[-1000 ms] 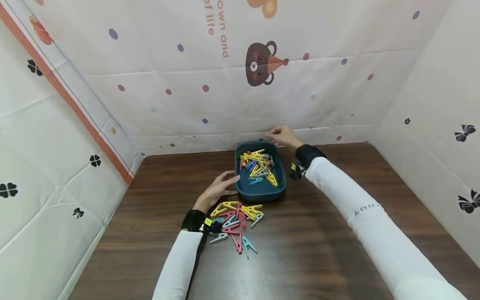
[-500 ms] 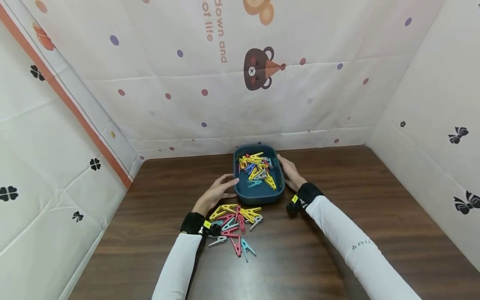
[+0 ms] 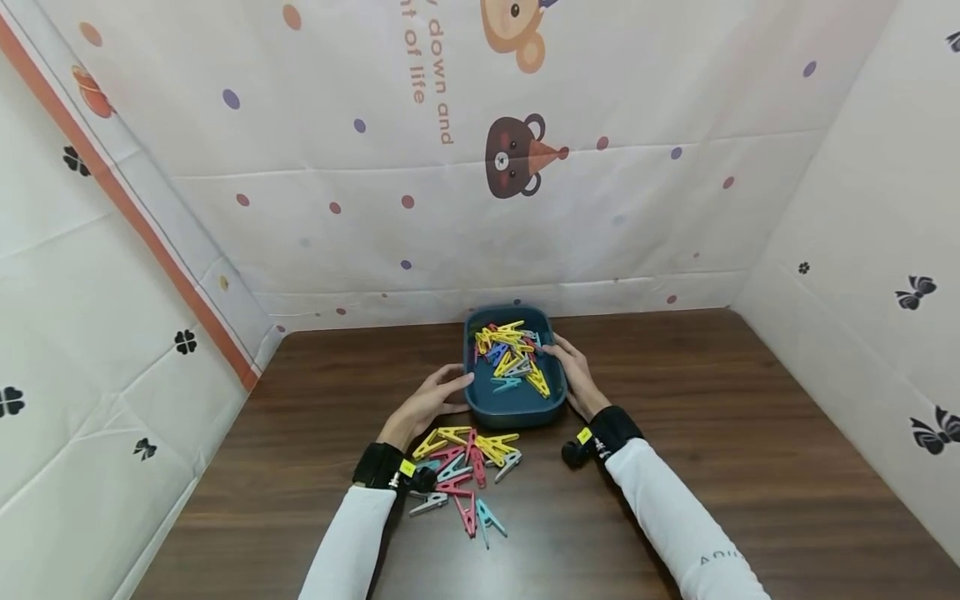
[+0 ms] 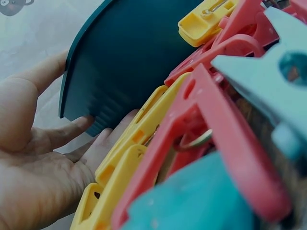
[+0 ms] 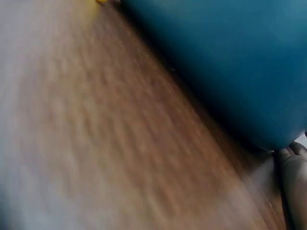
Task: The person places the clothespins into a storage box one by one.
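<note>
Left hand (image 4: 33, 158) open, fingers touching dark blue tray (image 4: 129, 57) wall. Yellow pegs (image 4: 127, 153), red pegs (image 4: 211, 124) piled close beside.

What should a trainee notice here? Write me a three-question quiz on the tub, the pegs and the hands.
1. True or false: both hands touch the teal tub.
2. Where is the loose pile of pegs lying: A) beyond the tub, B) on the table just in front of the tub, C) in the right hand?
3. Which side of the tub does the left hand touch?

Key: 1 true. 2 B. 3 The tub's left wall.
</note>
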Motion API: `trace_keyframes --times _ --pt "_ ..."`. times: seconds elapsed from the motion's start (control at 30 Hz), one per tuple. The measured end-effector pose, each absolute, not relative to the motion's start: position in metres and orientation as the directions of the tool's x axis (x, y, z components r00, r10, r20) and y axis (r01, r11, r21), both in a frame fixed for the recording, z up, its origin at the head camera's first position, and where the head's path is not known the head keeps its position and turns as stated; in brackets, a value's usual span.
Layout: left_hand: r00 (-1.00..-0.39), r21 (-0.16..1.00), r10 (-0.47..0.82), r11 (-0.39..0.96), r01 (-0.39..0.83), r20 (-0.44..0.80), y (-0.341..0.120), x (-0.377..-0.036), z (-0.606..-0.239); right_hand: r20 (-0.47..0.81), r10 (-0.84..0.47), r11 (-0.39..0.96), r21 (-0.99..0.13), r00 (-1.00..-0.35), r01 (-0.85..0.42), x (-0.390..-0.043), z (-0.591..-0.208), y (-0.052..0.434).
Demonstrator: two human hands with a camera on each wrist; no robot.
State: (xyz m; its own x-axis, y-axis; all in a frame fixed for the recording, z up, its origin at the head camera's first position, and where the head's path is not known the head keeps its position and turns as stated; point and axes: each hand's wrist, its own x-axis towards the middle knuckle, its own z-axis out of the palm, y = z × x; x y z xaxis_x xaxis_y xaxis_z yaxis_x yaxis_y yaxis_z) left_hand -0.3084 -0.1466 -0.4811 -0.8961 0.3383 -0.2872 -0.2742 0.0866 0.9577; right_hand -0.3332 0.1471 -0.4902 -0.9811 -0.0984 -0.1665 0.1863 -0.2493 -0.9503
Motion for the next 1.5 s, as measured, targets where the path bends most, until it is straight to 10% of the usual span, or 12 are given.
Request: trace_keyframes --times 0.5,0.7,0.9,1.17,1.5 --pt "-0.875 0.947 0.367 0.185 -0.263 -0.315 -0.179 -0.304 -0.452 -0.098 0.062 -0.245 -0.966 -0.993 0.080 -0.340 -0.488 0.136" --pt "-0.861 0.798 0.423 0.602 0.034 -0.283 -0.219 -0.259 -0.420 -0.099 0.066 -0.269 -0.960 -0.993 0.078 -0.341 -0.492 0.135" --pt "-0.822 0.585 0.542 0.729 0.356 -0.175 -0.217 -0.210 -0.411 -0.176 0.065 -0.268 -0.951 -0.982 0.153 -0.339 -0.485 0.143" --pt "-0.889 0.343 0.436 0.864 0.369 -0.139 -0.202 -0.180 -0.414 -0.362 -0.044 -0.123 -0.923 -0.931 0.365 -0.339 -0.459 0.160" --pt "-0.887 0.323 0.431 0.874 0.364 -0.165 -0.195 -0.170 -0.413 -0.409 -0.052 -0.148 -0.899 -0.911 0.412 -0.335 -0.462 0.159"
